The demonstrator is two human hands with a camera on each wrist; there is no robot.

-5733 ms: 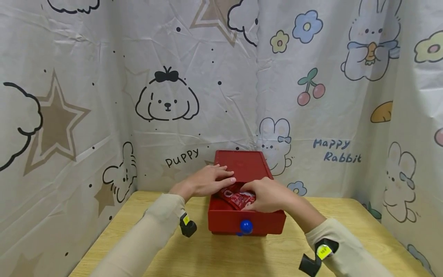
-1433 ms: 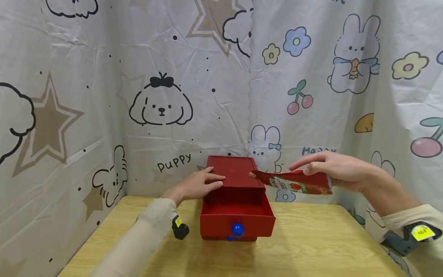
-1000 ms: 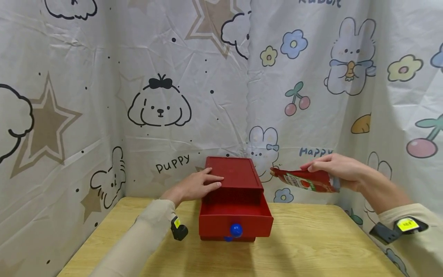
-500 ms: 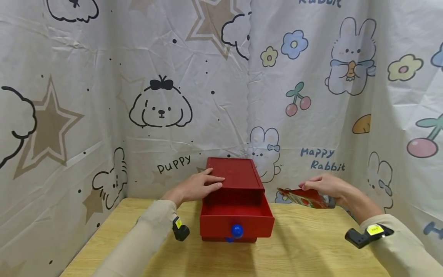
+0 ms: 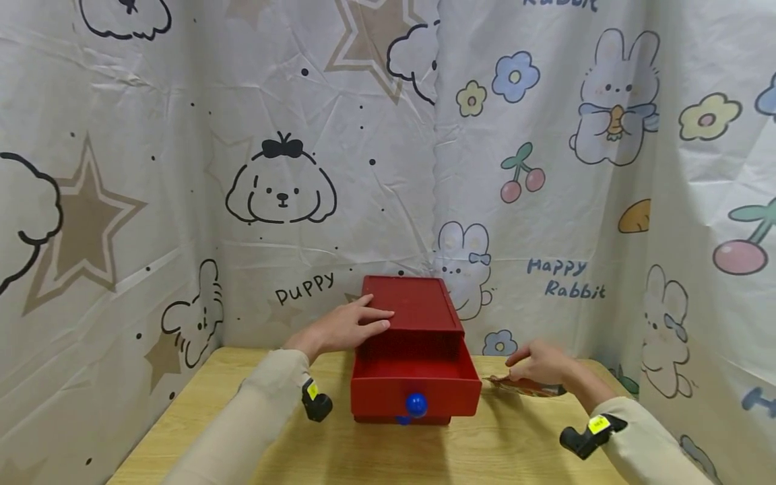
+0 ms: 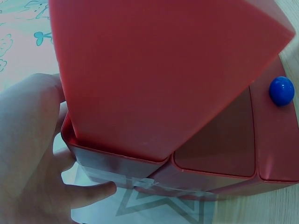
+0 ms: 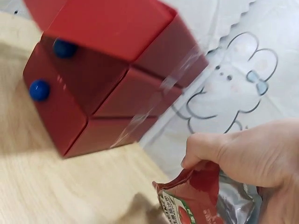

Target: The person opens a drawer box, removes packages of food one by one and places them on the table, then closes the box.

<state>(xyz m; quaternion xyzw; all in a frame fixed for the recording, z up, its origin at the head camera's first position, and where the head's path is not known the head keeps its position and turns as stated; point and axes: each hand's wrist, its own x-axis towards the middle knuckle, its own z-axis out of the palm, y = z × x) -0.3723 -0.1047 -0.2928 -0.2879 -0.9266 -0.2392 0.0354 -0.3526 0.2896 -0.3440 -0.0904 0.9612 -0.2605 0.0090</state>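
A red drawer cabinet (image 5: 412,303) stands on the table with its top drawer (image 5: 412,396) pulled out. The drawer's visible floor is bare. My left hand (image 5: 345,329) rests on the cabinet's top left edge, fingers extended; in the left wrist view its fingers (image 6: 91,193) lie along the cabinet's side. To the right of the cabinet, my right hand (image 5: 541,367) pinches a red ketchup pouch (image 7: 194,196) by its upper edge, low over the table. The pouch carries a tomato picture and shows a silver side. In the head view it appears thin and tilted.
Blue round knobs (image 5: 416,404) mark the drawer fronts; lower drawers sit under the open one. Clear tape (image 7: 161,91) runs along the cabinet's side. A wooden table (image 5: 509,451) bears it all, enclosed by a printed cloth curtain (image 5: 339,175) behind and at both sides.
My right hand has lifted the ketchup pouch out of the drawer, carried it right, then lowered it toward the table. My left hand stays at the cabinet's top.
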